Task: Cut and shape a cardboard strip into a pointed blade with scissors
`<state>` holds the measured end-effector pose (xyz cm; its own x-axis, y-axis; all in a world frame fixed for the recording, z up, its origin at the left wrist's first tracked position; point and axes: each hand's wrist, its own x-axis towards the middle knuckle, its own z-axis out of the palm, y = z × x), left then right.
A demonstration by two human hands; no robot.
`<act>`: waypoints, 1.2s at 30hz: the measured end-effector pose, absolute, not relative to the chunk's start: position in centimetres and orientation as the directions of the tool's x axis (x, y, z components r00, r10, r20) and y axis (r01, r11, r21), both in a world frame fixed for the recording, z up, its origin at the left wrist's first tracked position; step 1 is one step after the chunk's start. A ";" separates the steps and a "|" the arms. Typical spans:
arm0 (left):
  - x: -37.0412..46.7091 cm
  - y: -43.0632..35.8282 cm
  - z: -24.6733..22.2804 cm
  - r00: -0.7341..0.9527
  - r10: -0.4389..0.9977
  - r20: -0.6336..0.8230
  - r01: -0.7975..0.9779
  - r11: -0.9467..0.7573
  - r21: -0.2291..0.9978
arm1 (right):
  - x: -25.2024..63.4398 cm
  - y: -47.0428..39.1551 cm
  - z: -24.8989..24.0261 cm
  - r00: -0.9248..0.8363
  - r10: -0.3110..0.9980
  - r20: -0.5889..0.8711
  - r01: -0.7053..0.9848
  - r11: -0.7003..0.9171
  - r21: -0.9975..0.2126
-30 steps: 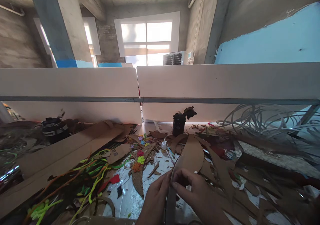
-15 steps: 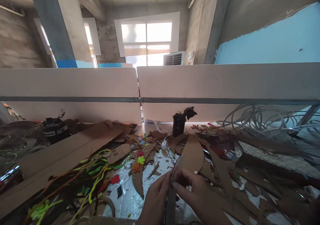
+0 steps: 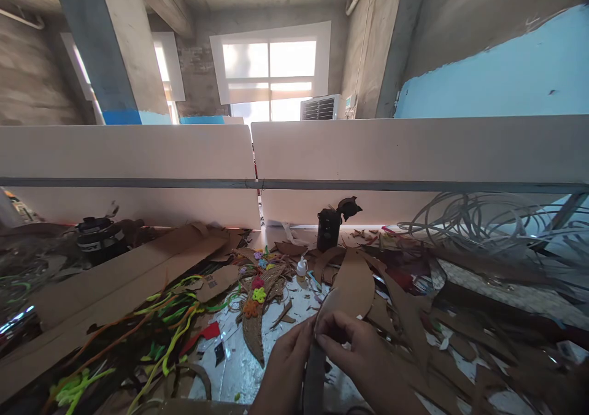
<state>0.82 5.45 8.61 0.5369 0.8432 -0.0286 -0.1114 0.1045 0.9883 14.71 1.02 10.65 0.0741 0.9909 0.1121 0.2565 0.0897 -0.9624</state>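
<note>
Both my hands pinch a long strip of brown cardboard point(image 3: 313, 378) that runs down toward me. My left hand point(image 3: 286, 363) grips its left edge, fingers pressed together. On the other side my right hand point(image 3: 352, 347) has thumb and forefinger closed on the edge, close to the left fingertips. What lies right between the fingertips is hidden. Just beyond my hands is a wide leaf-shaped cardboard piece point(image 3: 353, 283); I cannot tell whether the strip is part of it. To the left lies a curved cardboard piece point(image 3: 253, 335) carrying an orange flower point(image 3: 251, 308) and a yellow-green flower point(image 3: 259, 294).
A small white bottle point(image 3: 302, 267) stands beyond my hands, with a black container point(image 3: 328, 229) behind it. Green and orange fuzzy stems point(image 3: 179, 323) and long cardboard point(image 3: 129, 274) lie left. Cardboard scraps point(image 3: 414, 317) cover the right, below coiled clear tubing point(image 3: 464, 221). A white partition point(image 3: 414, 151) closes the back.
Almost nothing differs. Both hands keep their grip on the cardboard strip in nearly the same place, with only a very slight shift of the view.
</note>
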 end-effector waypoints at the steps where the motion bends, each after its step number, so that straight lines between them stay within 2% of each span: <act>1: 0.8 5.5 8.6 0.531 0.846 -0.043 -0.104 0.116 0.988 | 14.7 1.0 10.6 0.071 0.992 0.105 0.239 0.085 -0.967; 10: 0.6 5.7 8.6 0.500 0.853 -0.147 -0.072 0.210 0.975 | 15.0 1.2 10.6 0.104 0.990 0.099 0.313 0.062 -0.948; 15: 0.3 6.6 9.3 0.544 0.827 -0.146 -0.032 0.194 0.980 | 15.3 1.3 10.6 0.092 0.988 0.121 0.340 0.083 -0.937; 36: 0.3 7.4 9.5 0.472 0.859 -0.197 -0.034 0.241 0.970 | 15.3 0.8 11.0 0.070 0.993 0.099 0.439 0.059 -0.897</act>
